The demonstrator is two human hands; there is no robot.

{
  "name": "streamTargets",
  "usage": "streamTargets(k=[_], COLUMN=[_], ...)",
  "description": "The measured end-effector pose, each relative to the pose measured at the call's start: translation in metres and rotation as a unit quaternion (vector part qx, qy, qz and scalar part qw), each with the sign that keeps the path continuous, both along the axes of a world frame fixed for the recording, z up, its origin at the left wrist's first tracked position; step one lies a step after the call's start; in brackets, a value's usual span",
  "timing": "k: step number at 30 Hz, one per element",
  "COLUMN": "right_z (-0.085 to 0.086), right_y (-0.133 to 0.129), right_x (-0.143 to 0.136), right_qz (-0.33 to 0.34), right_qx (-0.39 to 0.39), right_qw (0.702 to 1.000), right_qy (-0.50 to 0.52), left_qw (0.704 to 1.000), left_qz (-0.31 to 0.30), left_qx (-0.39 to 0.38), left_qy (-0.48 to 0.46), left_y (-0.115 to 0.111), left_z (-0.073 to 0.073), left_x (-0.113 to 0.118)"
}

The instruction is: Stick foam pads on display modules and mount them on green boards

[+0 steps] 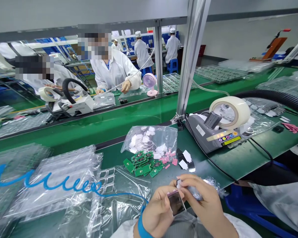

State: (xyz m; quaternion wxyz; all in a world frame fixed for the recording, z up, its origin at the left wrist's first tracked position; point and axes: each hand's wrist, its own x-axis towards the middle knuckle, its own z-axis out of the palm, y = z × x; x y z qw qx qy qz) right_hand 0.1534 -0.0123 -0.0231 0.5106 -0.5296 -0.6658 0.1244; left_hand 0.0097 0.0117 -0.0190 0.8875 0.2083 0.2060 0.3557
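My left hand, with a blue band on its wrist, grips a small dark square screen module with a pinkish upper edge. My right hand meets it from the right, its fingers pinching a small pale piece with a dark edge at the module's upper side. Whether that piece touches the module cannot be made out. Beyond the hands lies a pile of green circuit boards. Pink pieces and black and white pieces lie to its right.
A clear bag of white parts lies behind the boards. Stacked plastic trays and a coiled blue cord are left. A grey tape dispenser with a tape roll stands right. A metal post rises mid-bench; co-workers sit across.
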Motion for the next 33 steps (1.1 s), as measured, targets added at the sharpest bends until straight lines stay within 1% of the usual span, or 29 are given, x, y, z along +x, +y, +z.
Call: streamTargets(k=[2,3,4,7,9,10,12,14,16,18,20,21,23,25,26,28,29,30,31,33], right_z=[0.000,-0.001,-0.001,-0.004,-0.005,-0.005,-0.005,-0.004,-0.001,0.002,0.003,0.001,-0.009,-0.026,-0.035,-0.048,-0.049,-0.046,-0.038,-0.015], right_y=[0.000,-0.001,-0.002,-0.004,-0.004,-0.003,0.000,0.002,0.001,-0.005,-0.015,-0.020,-0.026,-0.025,-0.022,-0.014,-0.011,-0.009,-0.008,-0.011], right_x=[0.000,0.001,0.001,0.003,0.004,0.004,0.004,0.001,-0.001,0.000,0.007,0.013,0.030,0.047,0.054,0.062,0.062,0.059,0.054,0.039], right_qz=[-0.015,-0.017,-0.015,0.002,0.000,-0.004,-0.008,-0.008,-0.011,-0.024,-0.035,-0.038,-0.031,-0.018,-0.016,-0.017,-0.018,-0.016,0.003,0.074], right_qx=[-0.030,-0.033,-0.023,0.042,0.073,0.074,0.051,0.010,-0.024,-0.036,-0.038,-0.048,-0.105,-0.183,-0.203,-0.220,-0.218,-0.214,-0.212,-0.209], right_qw=[0.999,0.999,1.000,0.997,0.994,0.994,0.998,1.000,0.999,0.999,0.998,0.998,0.993,0.983,0.979,0.975,0.976,0.976,0.976,0.970], right_qy=[0.021,0.013,-0.003,-0.064,-0.081,-0.076,-0.039,0.004,0.019,0.017,0.024,0.032,0.036,0.022,0.016,0.017,0.024,0.028,0.043,0.103], left_qw=[1.000,1.000,1.000,1.000,1.000,1.000,1.000,1.000,0.999,0.998,0.995,0.993,0.992,0.992,0.992,0.993,0.994,0.994,0.994,0.995], left_qz=[-0.006,-0.005,-0.002,0.016,0.023,0.023,0.018,0.016,0.015,0.018,0.031,0.041,0.057,0.060,0.057,0.049,0.047,0.048,0.054,0.070], left_qx=[0.000,0.001,0.001,-0.004,-0.008,-0.008,-0.008,-0.011,-0.019,-0.034,-0.051,-0.060,-0.069,-0.067,-0.064,-0.057,-0.055,-0.051,-0.047,-0.041], left_qy=[0.000,-0.001,-0.002,-0.001,-0.003,-0.004,-0.004,-0.004,-0.023,-0.058,-0.084,-0.089,-0.090,-0.090,-0.091,-0.091,-0.088,-0.084,-0.077,-0.054], left_y=[0.000,0.000,0.000,-0.001,-0.001,-0.001,-0.002,-0.002,-0.001,0.000,0.003,0.005,0.009,0.012,0.014,0.015,0.016,0.017,0.018,0.020], left_z=[0.002,0.003,0.003,0.004,0.004,0.004,0.005,0.004,0.002,-0.001,-0.005,-0.007,-0.009,-0.011,-0.011,-0.011,-0.010,-0.009,-0.008,-0.007], left_x=[0.002,0.003,0.004,0.006,0.007,0.007,0.008,0.009,0.010,0.009,0.007,0.005,0.000,-0.004,-0.005,-0.006,-0.007,-0.007,-0.007,-0.010])
